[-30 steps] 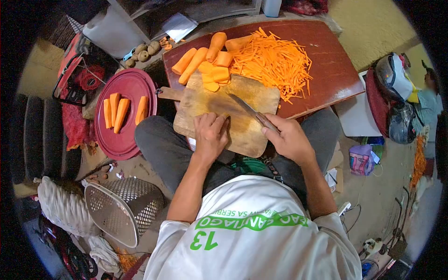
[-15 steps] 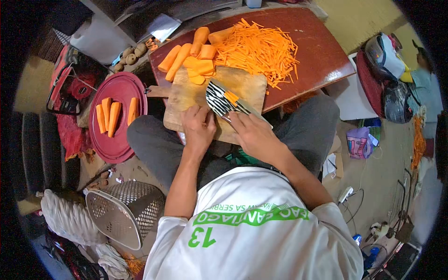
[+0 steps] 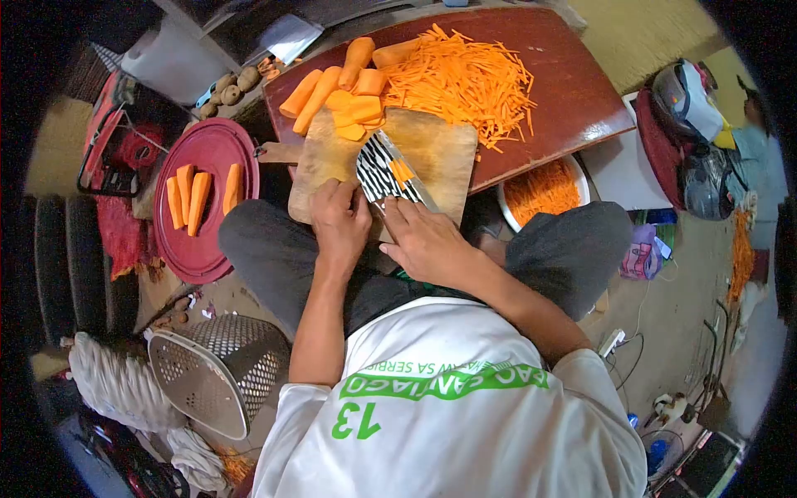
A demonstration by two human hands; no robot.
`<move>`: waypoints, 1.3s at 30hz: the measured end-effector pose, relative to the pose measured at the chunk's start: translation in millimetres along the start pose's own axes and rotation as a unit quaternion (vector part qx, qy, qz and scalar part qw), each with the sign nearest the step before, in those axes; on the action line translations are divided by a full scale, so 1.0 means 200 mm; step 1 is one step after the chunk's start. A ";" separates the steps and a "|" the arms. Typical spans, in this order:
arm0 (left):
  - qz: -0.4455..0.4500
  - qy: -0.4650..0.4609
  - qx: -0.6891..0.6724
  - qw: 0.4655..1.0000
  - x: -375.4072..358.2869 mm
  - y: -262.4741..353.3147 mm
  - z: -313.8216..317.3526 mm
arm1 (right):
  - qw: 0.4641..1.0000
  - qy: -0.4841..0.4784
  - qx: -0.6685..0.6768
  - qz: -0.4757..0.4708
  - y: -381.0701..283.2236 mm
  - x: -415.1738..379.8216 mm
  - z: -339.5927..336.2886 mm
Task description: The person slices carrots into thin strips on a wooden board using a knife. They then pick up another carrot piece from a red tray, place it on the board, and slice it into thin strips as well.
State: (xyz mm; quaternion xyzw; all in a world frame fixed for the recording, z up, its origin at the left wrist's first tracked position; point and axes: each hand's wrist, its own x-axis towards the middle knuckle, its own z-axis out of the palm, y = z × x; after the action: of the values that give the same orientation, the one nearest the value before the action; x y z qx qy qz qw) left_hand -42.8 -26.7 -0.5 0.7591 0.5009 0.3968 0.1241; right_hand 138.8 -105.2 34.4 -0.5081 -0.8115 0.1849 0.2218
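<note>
A wooden cutting board (image 3: 432, 141) lies partly on the red table, near my lap. Over it is a wide knife (image 3: 380, 166) with a black-and-white patterned blade and orange carrot pieces on it. My right hand (image 3: 427, 241) holds the knife at its near end, fingers on the blade; the handle is hidden. My left hand (image 3: 340, 220) is closed beside the blade's left edge, its fingertips' contents hidden. Beyond the board are cut carrot chunks (image 3: 357, 112), whole peeled carrots (image 3: 317, 100) and a heap of carrot strips (image 3: 461, 83).
The red table (image 3: 573, 75) extends beyond the board. Several carrot pieces (image 3: 198, 203) lie on a red round lid (image 3: 220, 270) at left. A white tub of carrot strips (image 3: 544, 192) stands under the table's right side. A perforated basket (image 3: 220, 419) lies at lower left.
The knife and my right hand have shifted left, and the blade is turned more upright in view. My left hand has moved slightly left. The tub of strips has come into fuller view.
</note>
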 end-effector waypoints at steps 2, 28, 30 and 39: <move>0.022 0.014 0.006 1.000 0.00 0.00 0.00 | 1.000 -0.001 0.002 0.003 0.00 0.00 0.00; 0.034 0.002 -0.003 0.999 0.25 0.02 -0.06 | 0.997 -0.069 -0.021 0.026 0.04 0.00 -0.15; -0.005 -0.042 -0.026 0.999 0.35 0.00 -0.06 | 0.995 -0.090 -0.024 0.037 0.04 0.01 -0.18; 0.112 -0.158 -0.029 0.981 0.46 -0.02 0.05 | 0.996 -0.062 -0.009 0.065 0.06 0.03 -0.27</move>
State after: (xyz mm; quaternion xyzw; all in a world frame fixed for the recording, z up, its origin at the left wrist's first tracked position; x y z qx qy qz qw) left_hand -21.5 55.6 34.2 0.8594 0.3754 0.2976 0.1787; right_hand 175.3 -90.6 74.2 -0.5495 -0.7905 0.2226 0.1535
